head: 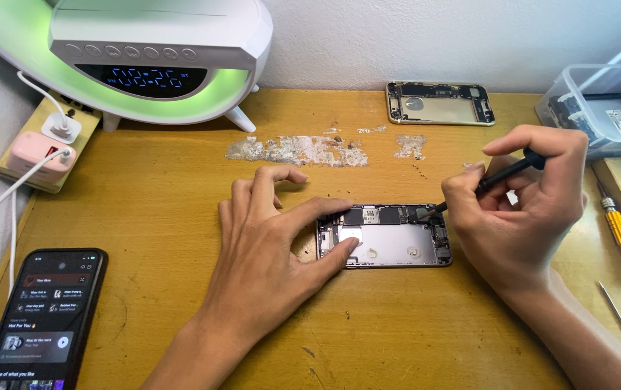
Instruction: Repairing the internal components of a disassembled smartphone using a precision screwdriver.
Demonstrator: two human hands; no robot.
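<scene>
Hands at an opened phone (pixel 385 236) on a scuffed wooden desk (pixel 368 325)
Left hand (pixel 270 256), fingers spread, presses thumb and forefinger on the metal shell's left end; right hand (pixel 519 206) is clenched round a slim black screwdriver (pixel 494 177), tip on the upper right corner

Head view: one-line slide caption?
Left hand steadies an opened phone chassis while right hand works a black screwdriver.

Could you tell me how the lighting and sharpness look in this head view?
Head view: even, soft daylight; the lamp casts a green glow; faint shadows under the left hand and right hand; the opened phone is sharp, edges slightly distorted.
</scene>
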